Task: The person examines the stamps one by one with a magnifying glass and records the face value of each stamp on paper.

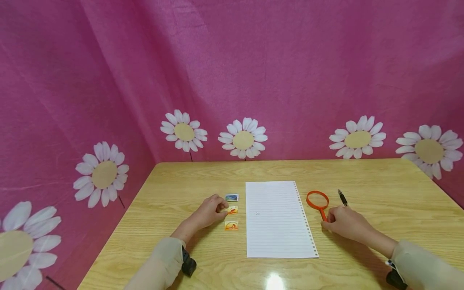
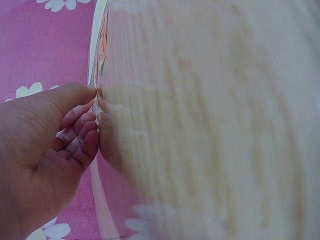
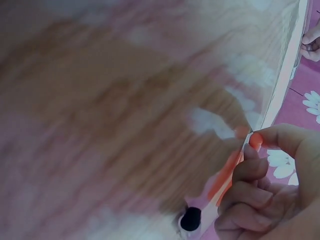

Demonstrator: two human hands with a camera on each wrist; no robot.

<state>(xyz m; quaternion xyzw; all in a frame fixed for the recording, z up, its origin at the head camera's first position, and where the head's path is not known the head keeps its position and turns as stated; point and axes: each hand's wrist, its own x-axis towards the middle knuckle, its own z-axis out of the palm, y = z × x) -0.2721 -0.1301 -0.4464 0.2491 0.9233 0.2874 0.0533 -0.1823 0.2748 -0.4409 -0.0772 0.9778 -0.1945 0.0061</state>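
Three small picture stamps lie in a column left of a lined sheet (image 1: 275, 241): a blue one (image 1: 232, 197), a yellow-orange middle one (image 1: 233, 210) and another yellow-orange one (image 1: 231, 225). My left hand (image 1: 210, 210) rests at the middle stamp's left edge, its fingers loosely bent with tips on the table. Between thumb and fingers, my right hand (image 1: 346, 223) pinches the handle end of an orange magnifying glass (image 1: 317, 206), which lies right of the sheet. In the right wrist view the orange handle (image 3: 255, 140) shows at the fingertips.
A black pen (image 1: 342, 197) lies just beyond my right hand, its near end hidden. Faint pencil-like writing (image 1: 256, 214) marks the sheet. The wooden table (image 1: 195, 177) reflects light near its front. Pink flowered cloth (image 1: 290, 80) hangs behind and at left.
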